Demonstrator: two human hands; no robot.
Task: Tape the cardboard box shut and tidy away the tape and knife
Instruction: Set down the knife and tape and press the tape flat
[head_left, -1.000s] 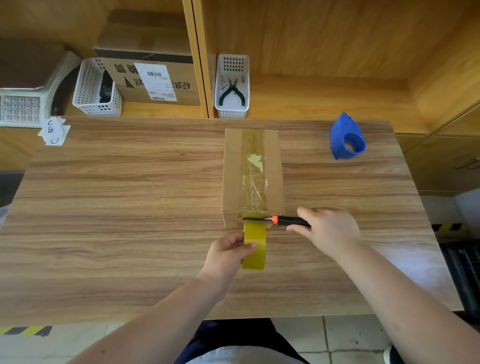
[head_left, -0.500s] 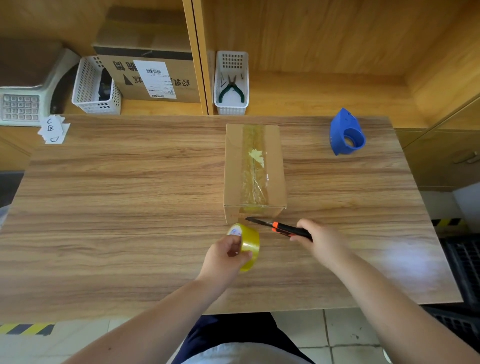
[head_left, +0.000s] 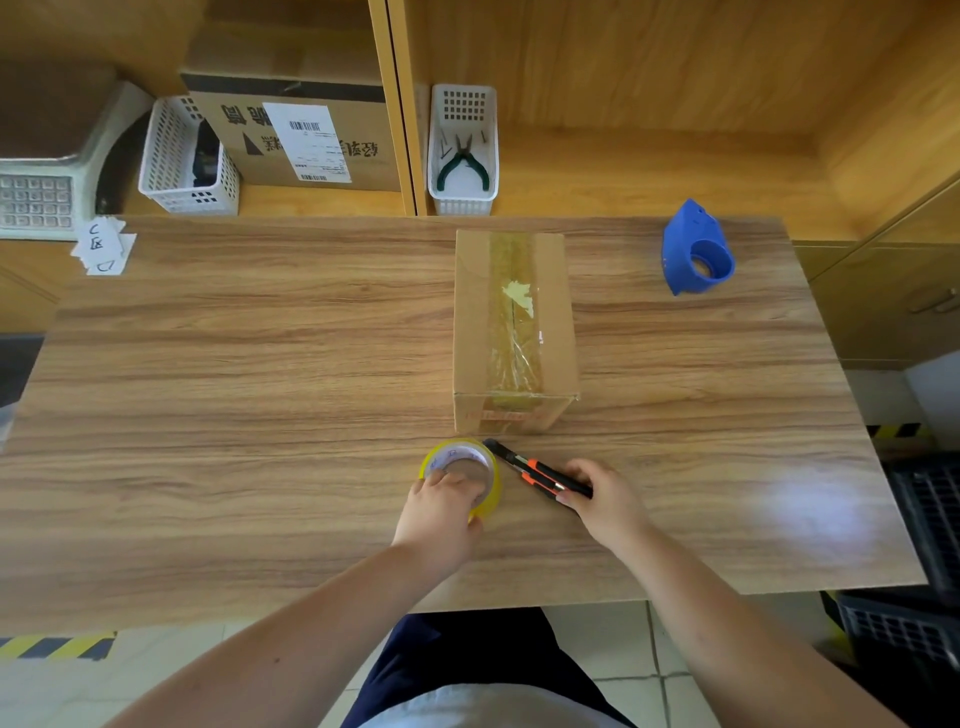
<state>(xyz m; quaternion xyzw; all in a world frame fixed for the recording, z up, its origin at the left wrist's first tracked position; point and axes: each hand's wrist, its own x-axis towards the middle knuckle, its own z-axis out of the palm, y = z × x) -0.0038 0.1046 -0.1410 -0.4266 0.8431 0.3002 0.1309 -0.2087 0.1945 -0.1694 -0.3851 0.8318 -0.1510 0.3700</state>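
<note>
Cardboard box (head_left: 514, 332) sits on the wooden table (head_left: 260, 389) in the head view, a little toward one o'clock of the table's middle, long side running away from the person. A strip of clear yellowish tape runs down its top seam and folds over the near end, so the sealing looks done and tidying is the step in hand.

At six o'clock of the box, just off its near face, the yellow tape roll (head_left: 462, 473) rests tilted on the table. The left hand (head_left: 441, 512) is curled over the roll's near rim, fingers closed on it. Just beside the roll at its three o'clock lies the orange-and-black utility knife (head_left: 537, 470), tip pointing toward the box corner; its dark tip nearly touches the roll. The right hand (head_left: 605, 501) is clamped on the handle's rear end.

Whether the blade is out cannot be told at this size. I would judge the safest course is to retract it fully before carrying the knife, keeping the tip turned away from the left hand.

At twelve o'clock, on the shelf behind the table, a white basket (head_left: 464, 150) holds green-handled pliers (head_left: 462, 163); it seems a likely home for the tools. A blue tape dispenser (head_left: 696, 249) stands at two o'clock, well apart.
</note>
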